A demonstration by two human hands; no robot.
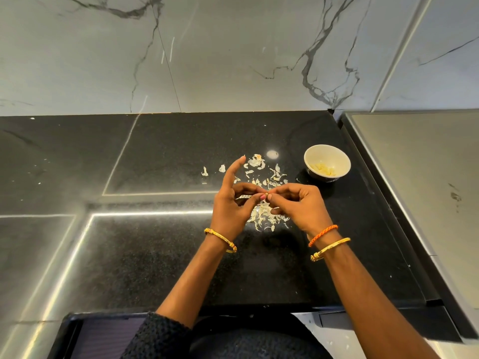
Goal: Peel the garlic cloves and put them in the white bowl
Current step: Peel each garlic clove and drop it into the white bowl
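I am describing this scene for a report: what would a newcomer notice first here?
First, the two hands meeting over the black counter: the left hand and right hand together pinch a small garlic clove, left index finger pointing up. Next, the pale garlic skins scattered under and behind the hands. Behind and right of them stands the white bowl with peeled cloves inside.

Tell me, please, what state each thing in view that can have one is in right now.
left hand: pinching the garlic clove, forefinger straight.
right hand: pinching the same clove.
garlic clove: held between both hands above the counter.
white bowl: upright, peeled cloves inside.
garlic skins: scattered loose on the black counter.
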